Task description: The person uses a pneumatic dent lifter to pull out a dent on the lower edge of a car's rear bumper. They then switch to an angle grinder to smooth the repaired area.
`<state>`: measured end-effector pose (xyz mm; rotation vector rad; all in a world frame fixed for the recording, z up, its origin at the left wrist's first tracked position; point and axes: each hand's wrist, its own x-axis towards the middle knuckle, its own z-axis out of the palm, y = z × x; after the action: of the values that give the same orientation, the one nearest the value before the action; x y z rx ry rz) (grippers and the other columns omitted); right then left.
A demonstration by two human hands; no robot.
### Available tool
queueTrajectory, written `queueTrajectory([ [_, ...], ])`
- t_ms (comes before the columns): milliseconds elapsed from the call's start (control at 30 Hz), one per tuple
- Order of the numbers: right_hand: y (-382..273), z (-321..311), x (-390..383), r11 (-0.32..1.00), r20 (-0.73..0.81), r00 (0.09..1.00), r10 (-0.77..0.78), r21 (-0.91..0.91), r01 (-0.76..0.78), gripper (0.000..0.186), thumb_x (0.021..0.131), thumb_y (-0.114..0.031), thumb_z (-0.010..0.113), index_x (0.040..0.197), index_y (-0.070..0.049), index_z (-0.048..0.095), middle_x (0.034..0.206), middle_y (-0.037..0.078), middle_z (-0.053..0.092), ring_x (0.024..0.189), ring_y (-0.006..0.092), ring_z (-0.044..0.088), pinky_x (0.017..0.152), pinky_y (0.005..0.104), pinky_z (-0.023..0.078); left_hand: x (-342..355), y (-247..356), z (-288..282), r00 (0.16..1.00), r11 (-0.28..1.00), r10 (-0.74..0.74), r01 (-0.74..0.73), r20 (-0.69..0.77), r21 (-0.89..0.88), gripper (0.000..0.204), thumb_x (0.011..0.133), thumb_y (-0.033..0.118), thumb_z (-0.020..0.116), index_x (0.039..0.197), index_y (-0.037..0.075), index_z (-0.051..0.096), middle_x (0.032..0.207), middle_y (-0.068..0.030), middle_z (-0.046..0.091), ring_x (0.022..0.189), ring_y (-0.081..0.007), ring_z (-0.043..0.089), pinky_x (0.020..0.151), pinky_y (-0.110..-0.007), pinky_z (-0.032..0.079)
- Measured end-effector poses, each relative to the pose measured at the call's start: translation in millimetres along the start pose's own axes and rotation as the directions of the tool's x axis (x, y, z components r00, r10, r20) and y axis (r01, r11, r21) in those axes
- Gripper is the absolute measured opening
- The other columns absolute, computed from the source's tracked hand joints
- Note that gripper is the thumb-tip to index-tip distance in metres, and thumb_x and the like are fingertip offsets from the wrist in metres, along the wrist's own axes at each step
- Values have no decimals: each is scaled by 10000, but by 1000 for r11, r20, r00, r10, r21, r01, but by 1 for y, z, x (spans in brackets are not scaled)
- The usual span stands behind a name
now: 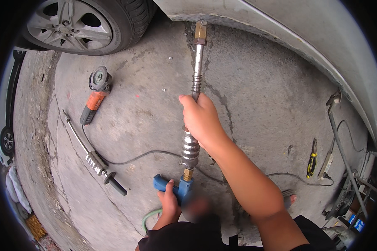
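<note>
A long dent puller (191,150) runs from my body to the car's lower sill (222,21), its brass-coloured tip (200,32) at the sill's edge. Around the rod, between the spring (196,81) and the ribbed metal weight, my right hand (201,119) is closed. My left hand (169,203) grips the blue pistol-shaped handle (165,185) at the near end, with the thumb on top. A green hose (146,217) curves beside that hand. The near end of the handle is hidden by a blurred patch.
An orange and black angle grinder (95,98) and a slide hammer (97,162) lie on the concrete at left. Yellow-black pliers (312,159) and a power strip (326,166) lie right. A grey cable (151,152) crosses the floor. A car wheel (71,27) stands far left.
</note>
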<state>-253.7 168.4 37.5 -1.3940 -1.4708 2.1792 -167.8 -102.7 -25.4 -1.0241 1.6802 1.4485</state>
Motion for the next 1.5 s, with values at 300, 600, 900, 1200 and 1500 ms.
queueTrajectory([
  [300, -7, 2, 8, 999, 17, 999, -32, -10, 32, 224, 934, -243, 589, 848, -81, 461, 663, -13, 463, 542, 90, 441, 514, 287, 405, 4, 6, 6, 1000, 1000, 21, -21, -8, 19, 504, 871, 286, 723, 1143, 26, 387, 1062, -114, 473, 969, -210, 517, 824, -416, 512],
  [600, 17, -1, -1, 995, 260, 961, 93, 18, -101, 197, 914, -208, 639, 816, -77, 531, 678, 41, 576, 592, 150, 576, 586, 329, 472, 20, 6, -10, 999, 996, -18, 22, 42, -89, 620, 885, 393, 686, 1251, 26, 346, 1174, -141, 448, 1059, -268, 509, 901, -452, 496],
  [900, -4, -1, 12, 986, 199, 980, -14, 167, -20, 170, 868, -137, 649, 774, -44, 542, 611, 65, 601, 512, 142, 583, 485, 300, 453, 4, 21, 7, 997, 999, -27, 25, -72, -29, 585, 875, 371, 696, 1224, 36, 369, 1123, -122, 454, 1031, -251, 517, 916, -446, 489],
  [1200, -13, 3, 5, 955, 25, 992, -128, 272, 116, 278, 936, -336, 608, 807, -99, 544, 609, 1, 544, 598, 116, 510, 603, 296, 423, 3, 14, 4, 997, 999, -1, -3, -81, -45, 530, 881, 344, 691, 1190, 40, 387, 1100, -106, 464, 1006, -230, 510, 899, -419, 479],
  [1500, 3, -31, 66, 573, 905, 328, -271, 425, -701, 470, 959, -399, 566, 607, -177, 348, 501, -49, 320, 411, 98, 296, 409, 289, 281, 18, -11, -9, 998, 994, -22, 28, -58, 103, 541, 872, 353, 683, 1201, 39, 391, 1110, -127, 470, 1013, -252, 534, 886, -446, 500],
])
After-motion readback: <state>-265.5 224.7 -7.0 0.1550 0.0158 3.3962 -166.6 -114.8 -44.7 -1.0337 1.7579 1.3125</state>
